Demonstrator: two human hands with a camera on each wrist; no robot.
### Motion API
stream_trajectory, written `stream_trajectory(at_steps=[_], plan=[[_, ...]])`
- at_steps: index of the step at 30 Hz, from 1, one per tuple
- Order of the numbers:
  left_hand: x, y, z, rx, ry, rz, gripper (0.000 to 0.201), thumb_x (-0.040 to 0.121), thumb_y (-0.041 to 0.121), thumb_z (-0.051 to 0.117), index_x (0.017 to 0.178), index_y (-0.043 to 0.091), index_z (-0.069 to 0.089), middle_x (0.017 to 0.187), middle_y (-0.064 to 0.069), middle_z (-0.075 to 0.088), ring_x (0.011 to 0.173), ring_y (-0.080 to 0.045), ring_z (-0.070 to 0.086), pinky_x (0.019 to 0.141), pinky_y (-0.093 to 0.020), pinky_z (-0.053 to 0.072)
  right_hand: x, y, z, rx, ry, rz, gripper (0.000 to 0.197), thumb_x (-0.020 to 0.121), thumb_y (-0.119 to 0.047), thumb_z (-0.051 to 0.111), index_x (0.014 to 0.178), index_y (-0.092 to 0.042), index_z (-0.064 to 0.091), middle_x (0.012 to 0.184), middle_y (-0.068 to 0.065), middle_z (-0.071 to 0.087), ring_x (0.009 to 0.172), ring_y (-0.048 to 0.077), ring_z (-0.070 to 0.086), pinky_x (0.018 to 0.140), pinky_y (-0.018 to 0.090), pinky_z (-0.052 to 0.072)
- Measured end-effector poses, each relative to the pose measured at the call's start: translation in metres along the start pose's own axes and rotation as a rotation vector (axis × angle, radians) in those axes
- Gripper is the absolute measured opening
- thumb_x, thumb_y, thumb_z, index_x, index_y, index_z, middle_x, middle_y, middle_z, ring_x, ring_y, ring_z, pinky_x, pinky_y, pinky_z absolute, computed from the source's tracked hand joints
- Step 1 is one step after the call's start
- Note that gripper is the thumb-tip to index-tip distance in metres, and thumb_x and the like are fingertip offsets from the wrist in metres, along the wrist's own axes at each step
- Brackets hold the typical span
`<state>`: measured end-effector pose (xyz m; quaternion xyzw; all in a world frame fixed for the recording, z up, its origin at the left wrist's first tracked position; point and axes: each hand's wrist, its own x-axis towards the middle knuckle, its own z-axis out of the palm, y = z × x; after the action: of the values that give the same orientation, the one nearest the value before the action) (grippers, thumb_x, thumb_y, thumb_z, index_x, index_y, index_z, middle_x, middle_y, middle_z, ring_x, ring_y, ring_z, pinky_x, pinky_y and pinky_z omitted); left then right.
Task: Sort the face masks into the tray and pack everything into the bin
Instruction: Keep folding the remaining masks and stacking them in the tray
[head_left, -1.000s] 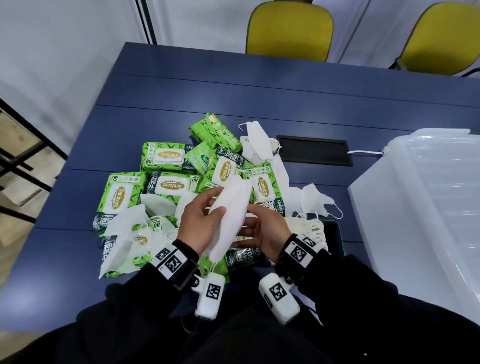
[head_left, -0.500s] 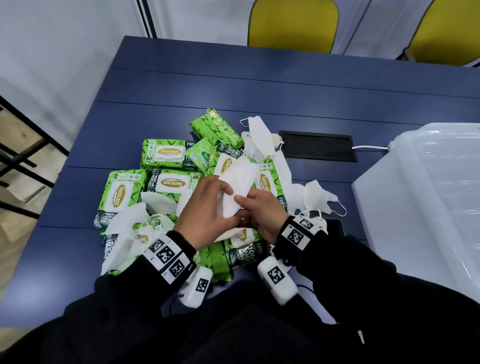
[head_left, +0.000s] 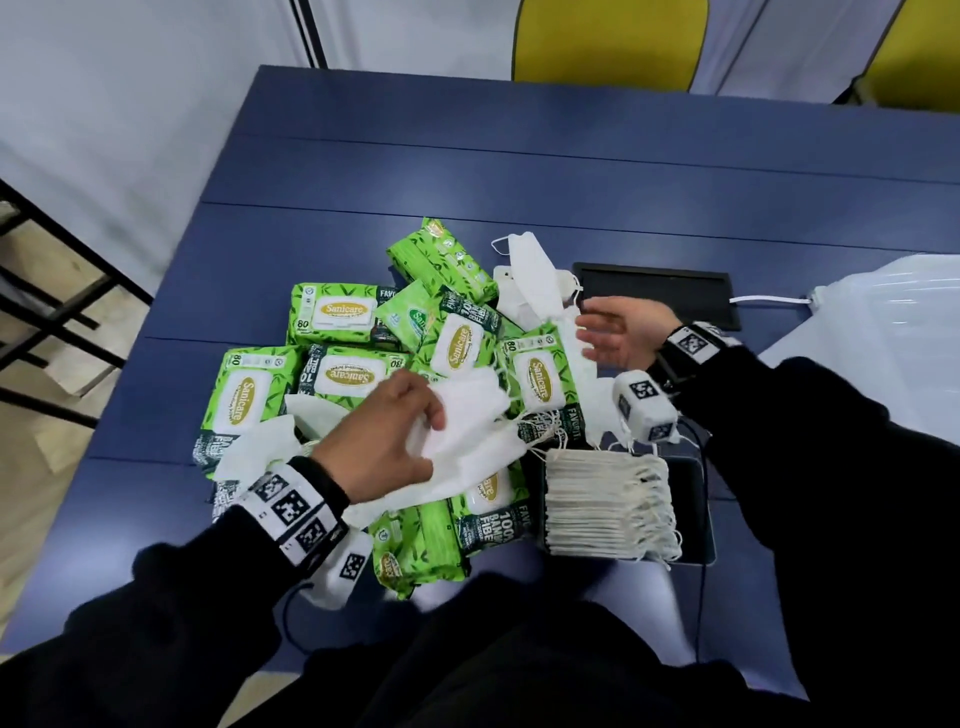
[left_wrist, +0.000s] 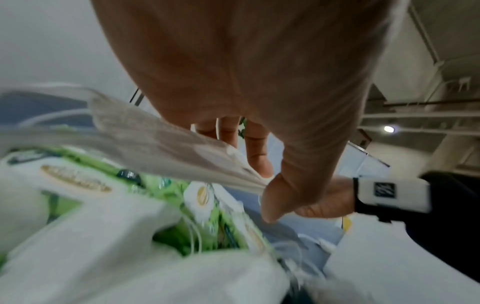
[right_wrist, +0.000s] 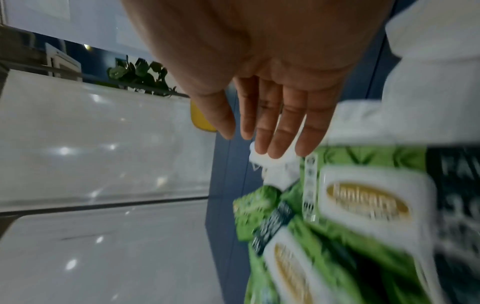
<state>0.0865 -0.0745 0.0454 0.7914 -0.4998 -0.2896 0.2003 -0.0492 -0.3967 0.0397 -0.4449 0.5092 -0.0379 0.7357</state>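
Head view: the left hand (head_left: 387, 434) pinches a folded white face mask (head_left: 467, 431) above the wipe packs (head_left: 343, 374); the right hand (head_left: 618, 335) is released. The mask is probably light and limp; pinch the folded body, not the ear loops.

Green plastic wet-wipe packs (head_left: 332, 314) printed "Sanicare" in gold ovals on white lid flaps, "80" at corners, "100% BAMBOO FIBER" partly legible and "FAVO…" cut off on dark bands

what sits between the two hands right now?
Head view: between the left hand, which holds a white mask, and the open right hand lies a green wipes pack with mask ear loops across it.
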Motion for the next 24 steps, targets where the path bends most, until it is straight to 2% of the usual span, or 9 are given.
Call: stream_trajectory(at_steps=[3, 8, 11, 13, 15, 17, 19, 24], plan=[[0.005, -0.003, 0.029, 0.044, -0.081, 0.013, 0.045, 0.067, 0.025, 0.079, 0.100, 0.034, 0.049, 0.126, 0.009, 0.040, 0.115, -0.014, 0.044, 0.084, -0.025, 0.036, 0.034, -0.004, -0.014, -0.033, 0.118, 0.016, 0.022, 0.103, -0.019, 0.055, 0.082, -0.011, 0.059, 0.082, 0.003, 0.058, 0.068, 0.015, 0.057, 0.062, 0.032, 0.049], [0.015, -0.006, 0.063, 0.134, -0.115, 0.023, 0.042, 0.068, 0.038, 0.076, 0.103, 0.028, 0.056, 0.146, 0.000, 0.044, 0.131, -0.024, 0.042, 0.101, -0.037, 0.043, 0.078, -0.008, -0.016, -0.173, 0.212, 0.009, 0.013, 0.096, -0.015, 0.067, 0.084, -0.010, 0.064, 0.086, 0.007, 0.064, 0.068, 0.019, 0.063, 0.059, 0.036, 0.052], [0.017, -0.013, 0.070, 0.197, -0.116, 0.009, 0.042, 0.071, 0.037, 0.079, 0.106, 0.029, 0.057, 0.152, -0.001, 0.041, 0.136, -0.026, 0.041, 0.101, -0.041, 0.046, 0.104, -0.004, -0.014, -0.217, 0.218, 0.012, 0.010, 0.089, -0.015, 0.074, 0.089, -0.006, 0.071, 0.092, 0.009, 0.066, 0.071, 0.022, 0.064, 0.059, 0.036, 0.053], [0.017, -0.018, 0.073, 0.194, -0.118, 0.020, 0.046, 0.068, 0.041, 0.080, 0.105, 0.031, 0.055, 0.150, -0.001, 0.041, 0.132, -0.026, 0.044, 0.097, -0.042, 0.049, 0.120, -0.002, -0.012, -0.270, 0.210, 0.025, 0.019, 0.088, -0.018, 0.074, 0.100, -0.004, 0.073, 0.090, 0.008, 0.064, 0.066, 0.021, 0.061, 0.054, 0.032, 0.049], [0.018, -0.021, 0.076, 0.189, -0.105, 0.017, 0.050, 0.065, 0.044, 0.080, 0.105, 0.031, 0.053, 0.143, 0.000, 0.045, 0.122, -0.026, 0.049, 0.091, -0.041, 0.051, 0.132, -0.001, -0.008, -0.308, 0.180, 0.058, 0.017, 0.094, -0.020, 0.067, 0.106, -0.008, 0.069, 0.083, 0.003, 0.058, 0.062, 0.019, 0.055, 0.053, 0.032, 0.041], [0.019, -0.021, 0.081, 0.195, -0.086, 0.009, 0.051, 0.064, 0.043, 0.080, 0.104, 0.029, 0.051, 0.133, 0.000, 0.049, 0.110, -0.025, 0.052, 0.084, -0.040, 0.051, 0.142, 0.002, -0.006, -0.339, 0.164, 0.077, 0.014, 0.095, -0.024, 0.065, 0.101, -0.012, 0.068, 0.080, 0.001, 0.057, 0.059, 0.018, 0.053, 0.054, 0.031, 0.035], [0.021, -0.021, 0.085, 0.193, -0.072, -0.007, 0.050, 0.066, 0.038, 0.080, 0.103, 0.027, 0.049, 0.124, 0.000, 0.051, 0.103, -0.024, 0.053, 0.081, -0.041, 0.051, 0.152, 0.005, -0.005, -0.385, 0.157, 0.075, 0.015, 0.091, -0.029, 0.070, 0.092, -0.014, 0.069, 0.081, 0.000, 0.062, 0.058, 0.017, 0.053, 0.054, 0.027, 0.035], [0.025, -0.023, 0.086, 0.204, -0.045, 0.010, 0.045, 0.070, 0.042, 0.078, 0.101, 0.027, 0.049, 0.119, 0.001, 0.052, 0.100, -0.022, 0.052, 0.078, -0.041, 0.052, 0.170, 0.009, 0.004, -0.449, 0.189, 0.092, 0.023, 0.085, -0.034, 0.078, 0.083, -0.012, 0.069, 0.072, -0.001, 0.065, 0.047, 0.015, 0.048, 0.050, 0.023, 0.038]])
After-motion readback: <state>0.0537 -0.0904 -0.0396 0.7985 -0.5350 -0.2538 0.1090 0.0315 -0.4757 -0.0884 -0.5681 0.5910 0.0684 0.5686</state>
